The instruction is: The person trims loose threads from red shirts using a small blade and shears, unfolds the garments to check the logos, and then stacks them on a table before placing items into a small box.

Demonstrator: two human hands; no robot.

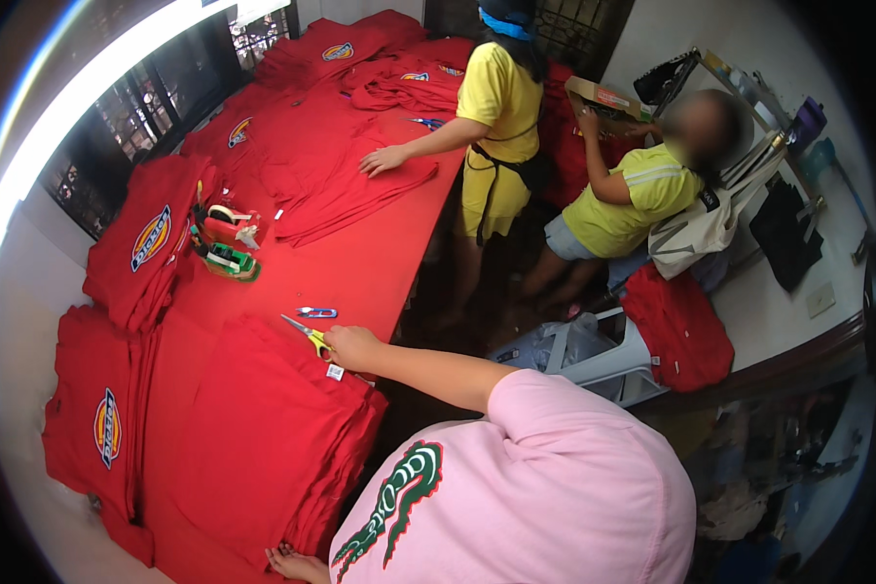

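My right hand point(353, 348) is closed round the yellow handles of a pair of scissors point(311, 336), whose blades point up and left over the red table. Under that forearm lies a stack of folded red shirts point(273, 419), with a small white tag point(335, 372) showing close to the hand. At the lower edge my left hand point(290, 563) grips the near corner of the stack; part of it is cut off by the frame. Just beyond the scissors rests a small blue thread snipper point(317, 312).
Green and red tape dispensers point(232, 261) stand on the red table point(346, 277). Red shirts with printed emblems point(153, 238) line its left side. A person in yellow point(501, 92) touches a red shirt; another point(628, 185) holds a cardboard box point(603, 102). A white plastic stool point(608, 360) stands right.
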